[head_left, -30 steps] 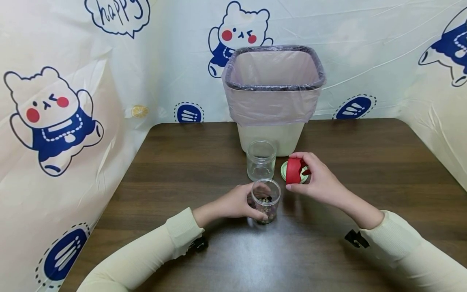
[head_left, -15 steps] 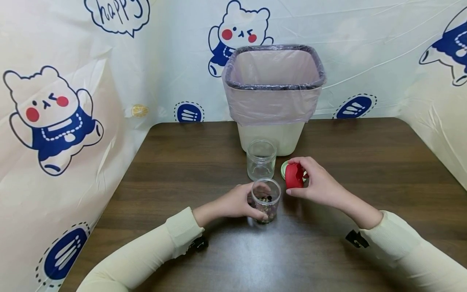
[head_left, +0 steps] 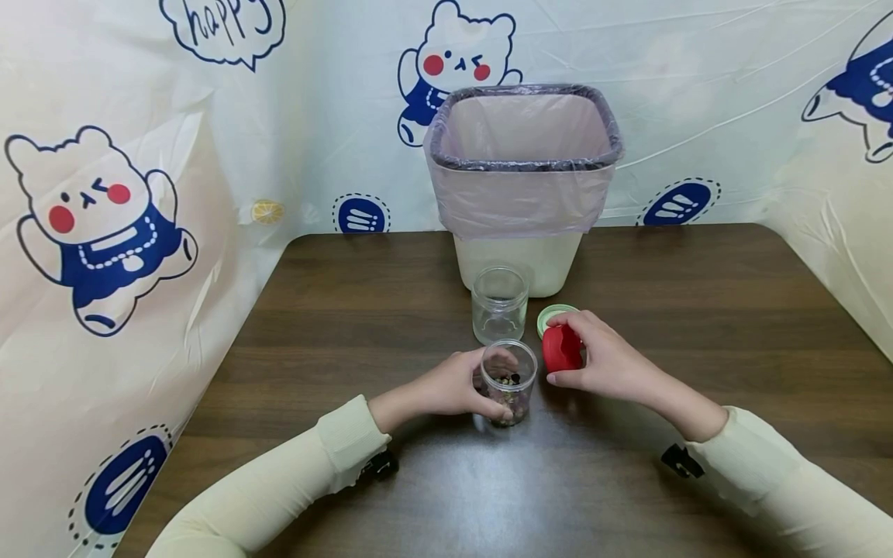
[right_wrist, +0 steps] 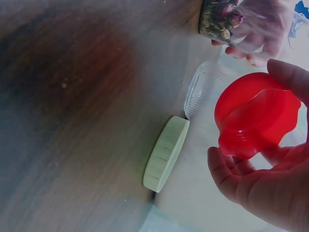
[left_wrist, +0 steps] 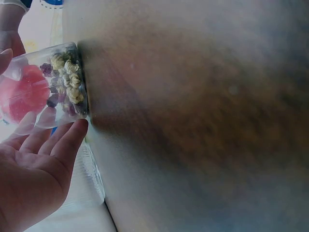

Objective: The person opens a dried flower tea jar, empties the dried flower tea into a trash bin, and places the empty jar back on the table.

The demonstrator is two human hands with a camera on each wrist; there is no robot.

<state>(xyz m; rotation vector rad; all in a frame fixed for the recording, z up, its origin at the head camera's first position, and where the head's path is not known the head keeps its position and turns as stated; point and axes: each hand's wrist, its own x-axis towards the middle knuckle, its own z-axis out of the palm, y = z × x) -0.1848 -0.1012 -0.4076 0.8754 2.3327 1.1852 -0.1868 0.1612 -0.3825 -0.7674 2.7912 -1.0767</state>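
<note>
My left hand [head_left: 453, 387] grips a clear jar [head_left: 518, 391] that stands on the table without a lid. Dried flowers [left_wrist: 72, 82], yellowish and purple, fill its bottom part. Just to its right, my right hand [head_left: 610, 363] holds a red hollow lid [head_left: 560, 350] with a wavy rim between thumb and fingers, tilted on its side above the table. The right wrist view shows the inside of this red piece [right_wrist: 256, 116]. Behind it a pale green lid [right_wrist: 165, 155] lies on the table, partly covered in the head view.
An open, clear glass jar [head_left: 498, 325] stands right behind the flower jar. Beyond it is a cream bin [head_left: 516, 201] lined with a thin plastic bag. Brown table surface [head_left: 363, 310] spreads to both sides, with a printed curtain [head_left: 335, 101] behind.
My right hand has moved the red lid slightly toward me, away from the green lid, and turned it, so more of the green lid shows. My left hand and the jar stay still.
</note>
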